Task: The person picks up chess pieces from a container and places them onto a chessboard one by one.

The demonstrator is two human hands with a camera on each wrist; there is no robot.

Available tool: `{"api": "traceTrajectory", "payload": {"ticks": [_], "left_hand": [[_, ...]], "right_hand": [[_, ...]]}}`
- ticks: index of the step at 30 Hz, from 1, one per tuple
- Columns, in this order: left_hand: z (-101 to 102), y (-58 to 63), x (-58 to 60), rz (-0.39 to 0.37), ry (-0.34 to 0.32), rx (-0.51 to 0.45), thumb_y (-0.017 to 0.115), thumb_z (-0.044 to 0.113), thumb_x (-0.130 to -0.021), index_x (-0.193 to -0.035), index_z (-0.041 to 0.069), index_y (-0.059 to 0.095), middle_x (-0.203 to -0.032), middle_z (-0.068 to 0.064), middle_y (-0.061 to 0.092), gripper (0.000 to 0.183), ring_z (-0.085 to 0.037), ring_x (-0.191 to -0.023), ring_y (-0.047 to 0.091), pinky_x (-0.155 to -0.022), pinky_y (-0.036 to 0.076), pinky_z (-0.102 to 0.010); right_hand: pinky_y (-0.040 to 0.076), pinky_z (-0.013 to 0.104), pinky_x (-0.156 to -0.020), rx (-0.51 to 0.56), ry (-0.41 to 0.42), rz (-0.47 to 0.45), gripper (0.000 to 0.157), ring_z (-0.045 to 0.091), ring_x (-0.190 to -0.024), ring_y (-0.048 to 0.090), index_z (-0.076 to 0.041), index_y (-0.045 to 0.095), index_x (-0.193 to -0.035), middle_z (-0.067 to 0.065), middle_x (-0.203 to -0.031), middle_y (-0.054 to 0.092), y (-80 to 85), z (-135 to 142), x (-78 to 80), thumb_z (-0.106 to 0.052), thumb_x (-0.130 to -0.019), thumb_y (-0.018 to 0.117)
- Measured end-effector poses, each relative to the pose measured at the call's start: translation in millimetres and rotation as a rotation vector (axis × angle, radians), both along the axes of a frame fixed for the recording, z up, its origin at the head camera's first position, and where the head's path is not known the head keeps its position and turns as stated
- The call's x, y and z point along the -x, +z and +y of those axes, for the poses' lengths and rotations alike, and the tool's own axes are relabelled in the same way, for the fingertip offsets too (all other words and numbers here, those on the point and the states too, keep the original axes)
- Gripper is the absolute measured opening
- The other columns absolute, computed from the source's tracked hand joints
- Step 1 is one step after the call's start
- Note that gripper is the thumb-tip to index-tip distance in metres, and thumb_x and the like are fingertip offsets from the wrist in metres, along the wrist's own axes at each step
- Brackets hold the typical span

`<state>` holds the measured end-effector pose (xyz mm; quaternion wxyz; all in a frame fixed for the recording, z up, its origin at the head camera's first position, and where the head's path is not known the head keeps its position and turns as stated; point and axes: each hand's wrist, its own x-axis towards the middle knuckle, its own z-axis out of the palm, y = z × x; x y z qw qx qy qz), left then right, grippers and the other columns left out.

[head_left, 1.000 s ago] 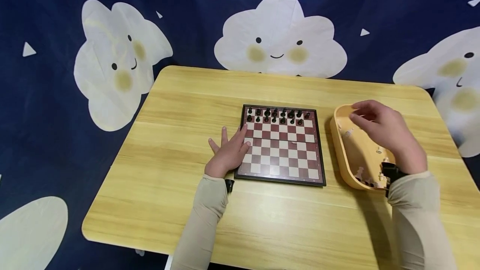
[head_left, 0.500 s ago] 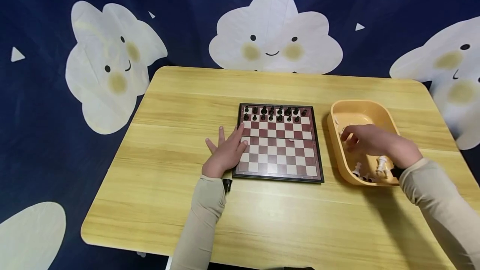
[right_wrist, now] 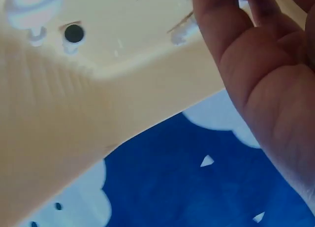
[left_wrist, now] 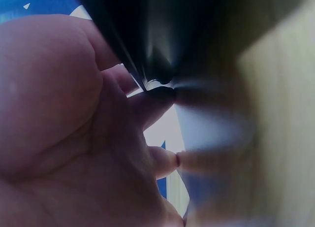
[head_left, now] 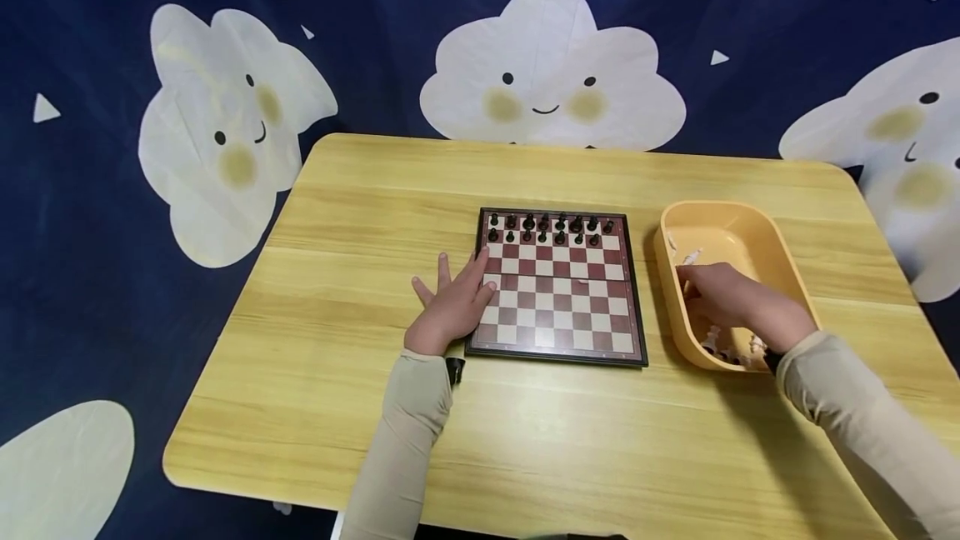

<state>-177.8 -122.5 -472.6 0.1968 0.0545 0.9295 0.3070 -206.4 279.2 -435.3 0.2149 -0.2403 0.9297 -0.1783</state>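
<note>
My left hand (head_left: 450, 311) lies with its fingers spread at the left edge of a chessboard (head_left: 555, 315), fingertips overlapping its border. Black chess pieces (head_left: 559, 237) stand in two rows along the board's far side. My right hand (head_left: 723, 300) reaches down into an orange plastic bin (head_left: 776, 252), close to its left wall, with the fingertips hidden. White chess pieces (head_left: 711, 340) lie loose in the bin. In the right wrist view, the fingers (right_wrist: 221, 20) are bent and a dark spot shows between them; I cannot tell whether they grip a piece.
The wooden table (head_left: 337, 273) carries the board and the bin side by side. Behind it hangs a dark blue cloth (head_left: 375, 48) with smiling white clouds. The bin's raised wall (right_wrist: 162, 99) stands near the right hand.
My right hand has come down from above the bin and moved left inside it, lower toward the left wall. The left hand stays at the board's edge.
</note>
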Motion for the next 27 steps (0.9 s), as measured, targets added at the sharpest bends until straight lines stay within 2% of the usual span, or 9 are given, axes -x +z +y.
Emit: {"api": "traceTrajectory", "payload": {"ticks": [3, 7, 12, 15, 18, 21, 23, 25, 27], "left_hand": [[1, -1.0, -0.4, -0.003, -0.002, 0.000, 0.034, 0.042, -0.113, -0.168, 0.029, 0.009, -0.172, 0.000, 0.017, 0.062, -0.036, -0.153, -0.026, -0.108, -0.029, -0.070], [2, -1.2, -0.5, -0.004, -0.007, 0.000, 0.034, 0.042, -0.113, -0.168, 0.030, 0.008, -0.172, 0.001, 0.017, 0.062, -0.036, -0.153, -0.026, -0.107, -0.029, -0.070], [2, 0.3, 0.4, -0.003, -0.006, 0.001, 0.033, 0.043, -0.113, -0.168, 0.030, 0.007, -0.172, 0.001, 0.016, 0.062, -0.036, -0.153, -0.027, -0.107, -0.029, -0.070], [1, 0.6, 0.7, -0.006, -0.003, 0.001, 0.032, 0.043, -0.113, -0.168, 0.031, 0.007, -0.172, 0.001, 0.016, 0.062, -0.036, -0.153, -0.027, -0.107, -0.029, -0.070], [0, -0.1, 0.9, -0.008, -0.002, -0.004, 0.033, 0.043, -0.113, -0.168, 0.031, 0.005, -0.172, 0.002, 0.015, 0.062, -0.036, -0.153, -0.028, -0.107, -0.030, -0.070], [-1, -1.0, 1.0, -0.012, -0.001, -0.003, 0.032, 0.043, -0.113, -0.167, 0.032, 0.004, -0.172, 0.002, 0.015, 0.062, -0.035, -0.153, -0.028, -0.107, -0.030, -0.069], [-1, -2.0, 1.3, -0.013, -0.002, 0.001, 0.032, 0.043, -0.113, -0.167, 0.033, 0.004, -0.172, 0.003, 0.014, 0.062, -0.035, -0.152, -0.029, -0.107, -0.030, -0.069], [-1, -2.6, 1.5, -0.012, -0.003, 0.000, 0.031, 0.043, -0.113, -0.167, 0.033, 0.004, -0.172, 0.003, 0.015, 0.062, -0.035, -0.152, -0.029, -0.107, -0.030, -0.069], [-1, -3.1, 1.5, -0.011, -0.002, -0.007, 0.032, 0.043, -0.113, -0.167, 0.032, 0.005, -0.172, 0.002, 0.015, 0.062, -0.035, -0.152, -0.029, -0.107, -0.031, -0.069]], "right_hand": [[0.054, 0.039, -0.073, 0.008, -0.031, 0.057, 0.011, 0.024, -0.082, 0.070, -0.002, 0.066, -0.095, 0.003, -0.084, 0.073, 0.4, 12, -1.3, 0.003, -0.089, 0.074], [0.051, 0.030, -0.069, 0.024, -0.126, 0.046, 0.003, 0.018, -0.079, 0.067, 0.001, 0.069, -0.098, 0.002, -0.087, 0.073, 5.3, 30, -4.0, 0.000, -0.096, 0.067], [0.054, 0.026, -0.064, 0.084, -0.220, -0.002, 0.012, 0.012, -0.073, 0.066, 0.008, 0.067, -0.104, 0.006, -0.089, 0.072, 14.6, 44, -7.1, -0.002, -0.103, 0.061], [0.056, 0.026, -0.064, 0.129, -0.297, 0.004, 0.019, 0.011, -0.071, 0.068, 0.010, 0.067, -0.109, 0.007, -0.088, 0.073, 24.3, 48, -8.7, -0.007, -0.106, 0.058], [0.058, 0.026, -0.064, 0.243, -0.411, 0.025, 0.027, 0.010, -0.071, 0.068, 0.010, 0.065, -0.112, 0.002, -0.085, 0.072, 35.9, 49, -9.6, -0.015, -0.109, 0.055], [0.057, 0.024, -0.064, 0.429, -0.534, 0.031, 0.031, 0.009, -0.071, 0.065, 0.007, 0.064, -0.109, -0.003, -0.081, 0.067, 45.5, 44, -8.3, -0.022, -0.109, 0.055], [0.056, 0.024, -0.063, 0.523, -0.583, 0.045, 0.030, 0.009, -0.070, 0.063, 0.004, 0.065, -0.105, -0.007, -0.080, 0.065, 49.9, 35, -6.4, -0.025, -0.108, 0.058], [0.055, 0.023, -0.062, 0.567, -0.593, 0.072, 0.029, 0.010, -0.070, 0.062, 0.004, 0.067, -0.106, -0.008, -0.080, 0.065, 53.4, 24, -4.5, -0.025, -0.106, 0.061], [0.054, 0.022, -0.063, 0.541, -0.564, 0.121, 0.028, 0.009, -0.071, 0.063, 0.003, 0.069, -0.109, -0.011, -0.081, 0.067, 55.7, 11, -2.1, -0.024, -0.106, 0.062]]}}
